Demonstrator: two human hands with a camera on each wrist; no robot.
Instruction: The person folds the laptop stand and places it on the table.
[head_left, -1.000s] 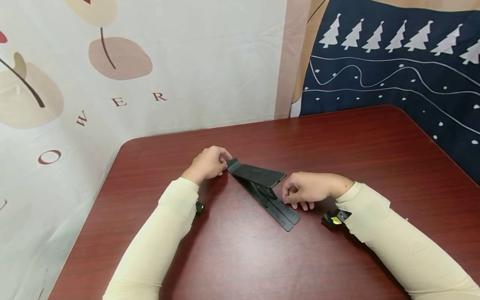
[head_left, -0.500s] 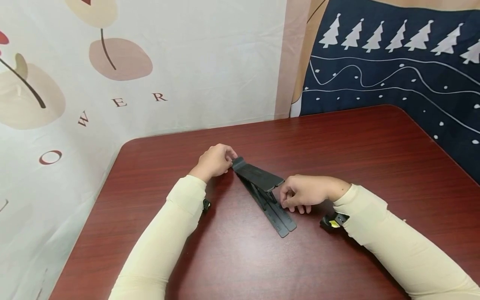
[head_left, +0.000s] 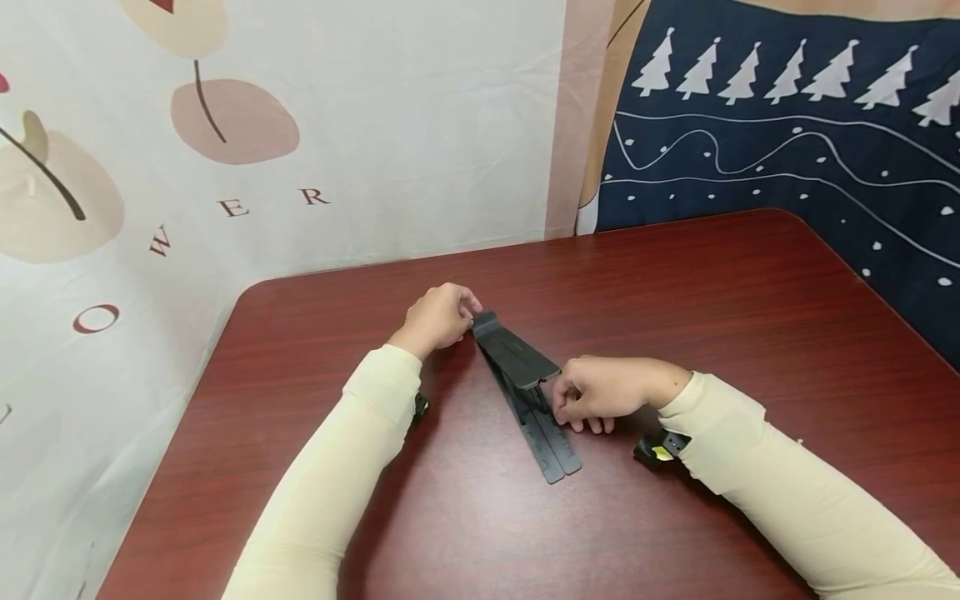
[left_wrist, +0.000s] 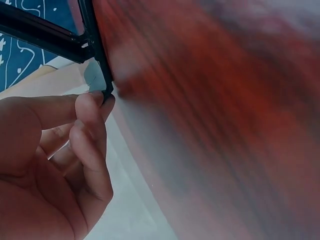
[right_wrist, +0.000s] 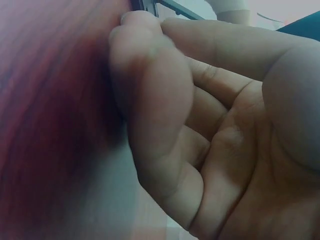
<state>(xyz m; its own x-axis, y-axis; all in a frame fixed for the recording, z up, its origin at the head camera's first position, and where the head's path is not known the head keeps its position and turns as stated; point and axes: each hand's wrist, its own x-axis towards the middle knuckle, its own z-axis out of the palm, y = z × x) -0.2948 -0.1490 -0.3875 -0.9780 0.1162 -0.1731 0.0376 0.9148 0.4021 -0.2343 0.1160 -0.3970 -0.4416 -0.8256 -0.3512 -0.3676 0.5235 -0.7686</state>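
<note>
A black folding stand (head_left: 517,357) lies on the table, its upper plate propped at an angle on hinged struts above a two-strip base (head_left: 551,450). At its far end my left hand (head_left: 441,317) pinches the corner between thumb and fingers. In the left wrist view, the left hand (left_wrist: 75,145) has its fingertips on the end of the dark frame (left_wrist: 97,45). My right hand (head_left: 603,390) curls its fingers at the right edge of the base, below the plate's raised end. The right wrist view has the right hand's fingers (right_wrist: 155,95) low over the table, mostly hiding the stand.
The reddish-brown wooden table (head_left: 712,292) extends around the stand on every side. Behind it hang a pale printed cloth (head_left: 420,125) and a dark blue cloth with white trees (head_left: 750,150). A small wrist camera (head_left: 660,448) hangs beneath the right cuff.
The stand has swivelled on the table: its far end moved right with my left hand, and its near end swung left and closer. My right hand shifted slightly left and nearer.
</note>
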